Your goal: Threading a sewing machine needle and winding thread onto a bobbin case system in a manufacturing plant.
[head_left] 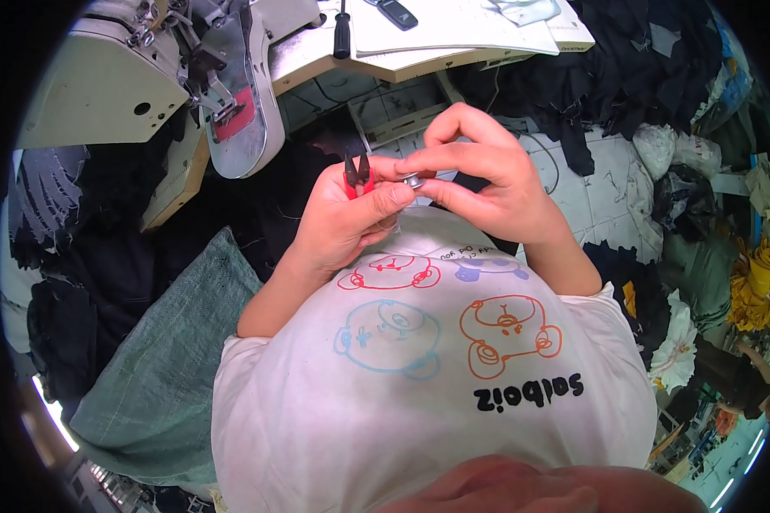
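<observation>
In front of my chest, both hands meet at a small silvery bobbin. My left hand is closed, with red-handled thread snips tucked in it, their dark blades pointing away from me and apart. Its thumb and forefinger also reach the bobbin's left side. From the right, my right hand pinches the bobbin between thumb and fingertips. A few fine pale threads hang beneath my left fingers. My fingertips partly cover the bobbin.
A sewing machine with a metal arm stands at the far left. On the white table lie a screwdriver and a dark handheld device. A green woven sack is at left; dark cloth lies far right.
</observation>
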{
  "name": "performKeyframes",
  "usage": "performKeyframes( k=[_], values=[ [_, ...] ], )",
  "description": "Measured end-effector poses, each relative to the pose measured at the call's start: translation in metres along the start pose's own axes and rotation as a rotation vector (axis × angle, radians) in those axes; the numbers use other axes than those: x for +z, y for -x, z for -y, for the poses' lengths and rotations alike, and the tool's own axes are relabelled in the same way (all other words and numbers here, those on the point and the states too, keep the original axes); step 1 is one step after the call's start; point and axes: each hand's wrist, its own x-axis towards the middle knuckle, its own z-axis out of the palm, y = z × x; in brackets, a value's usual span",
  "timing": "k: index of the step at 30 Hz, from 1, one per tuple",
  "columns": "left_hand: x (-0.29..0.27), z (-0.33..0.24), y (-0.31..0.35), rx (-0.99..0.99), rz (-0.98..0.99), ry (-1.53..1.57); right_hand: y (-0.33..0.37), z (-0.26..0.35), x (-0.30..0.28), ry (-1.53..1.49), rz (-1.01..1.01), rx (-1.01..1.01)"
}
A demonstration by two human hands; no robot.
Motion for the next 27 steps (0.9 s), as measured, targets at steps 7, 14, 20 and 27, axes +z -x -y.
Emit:
performKeyframes(
  k=[7, 14, 20, 27],
  values=[
    [-0.008, 0.002, 0.002, 0.254, -0.041, -0.235, 0.008, -0.007, 0.004, -0.239, -0.081, 0.165],
    [-0.008, 0.004, 0.002, 0.499, -0.100, -0.428, 0.008, -0.008, 0.008, -0.209, 0.049, 0.128],
    [-0.006, 0.000, -0.006, 0.877, -0.110, -0.983, 0.014, -0.003, 0.014, -0.572, 0.006, 0.446],
    [0.001, 0.005, -0.014, 0.745, -0.120, -0.925, 0.022, -0.004, 0.027, -0.879, -0.122, 0.482]
  ],
)
